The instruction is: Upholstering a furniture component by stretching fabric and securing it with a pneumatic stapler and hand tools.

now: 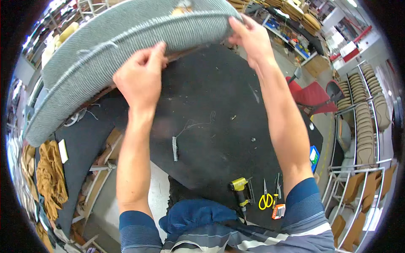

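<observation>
A large, curved upholstered cushion point(177, 36) in grey-green ribbed fabric, with piping along its edge, is held up over the far left of the black-covered table point(198, 92). My left hand point(141, 74) is closed, thumb against bent fingers, on the cushion's lower edge near its middle. My right hand point(253, 40) grips its right end, thumb on the near face and fingers partly hidden behind. A loose thread end point(99, 47) sticks out from the piping. On the table below lies a small grey fabric strip point(175, 149) with a thread trailing from it.
Near the front edge lie a yellow staple gun point(239, 185), yellow-handled scissors point(265, 200) and a small orange-and-white box point(278, 211). Brown cloth point(51, 177) is heaped at left. A red chair point(312, 97) and racks of cushions point(365, 126) stand at right.
</observation>
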Available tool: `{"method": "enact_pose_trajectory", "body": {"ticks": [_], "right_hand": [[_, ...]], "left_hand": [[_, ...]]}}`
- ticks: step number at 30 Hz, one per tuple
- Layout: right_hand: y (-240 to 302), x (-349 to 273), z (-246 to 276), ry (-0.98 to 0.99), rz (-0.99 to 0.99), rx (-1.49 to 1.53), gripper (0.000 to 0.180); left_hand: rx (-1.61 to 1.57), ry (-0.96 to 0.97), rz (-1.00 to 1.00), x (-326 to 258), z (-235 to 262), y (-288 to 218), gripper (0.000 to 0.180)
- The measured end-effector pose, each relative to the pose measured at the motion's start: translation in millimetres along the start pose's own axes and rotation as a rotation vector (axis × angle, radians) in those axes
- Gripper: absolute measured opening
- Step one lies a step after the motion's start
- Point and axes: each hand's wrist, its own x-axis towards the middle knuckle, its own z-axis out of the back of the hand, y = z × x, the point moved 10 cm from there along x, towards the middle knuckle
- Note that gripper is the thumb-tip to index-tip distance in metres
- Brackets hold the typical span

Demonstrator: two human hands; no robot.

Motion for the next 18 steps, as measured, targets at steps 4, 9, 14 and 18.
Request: {"method": "enact_pose_trajectory", "body": {"ticks": [4,9,14,18], "right_hand": [[25.0,30.9,-13.3,0.271,-0.037,0.198,0.026],[21.1,81.4,-11.3,0.099,0.091,-0.031,0.023],[33.2,86.0,-18.9,0.092,0.172,-0.055,0.024],[27.6,63.1,-11.6,0.088,0.110,-0.047,0.030]], "left_hand": [[-0.029,-0.045,0.012,36.9,-11.0,-11.9,0.032],[-0.023,-0.093,-0.064,66.7,-23.4,-21.6,0.026],[0.044,-0.123,-0.098,72.4,-13.7,-27.9,0.028],[0.170,-0.123,-0.109,53.2,-8.7,-36.8,0.030]]}}
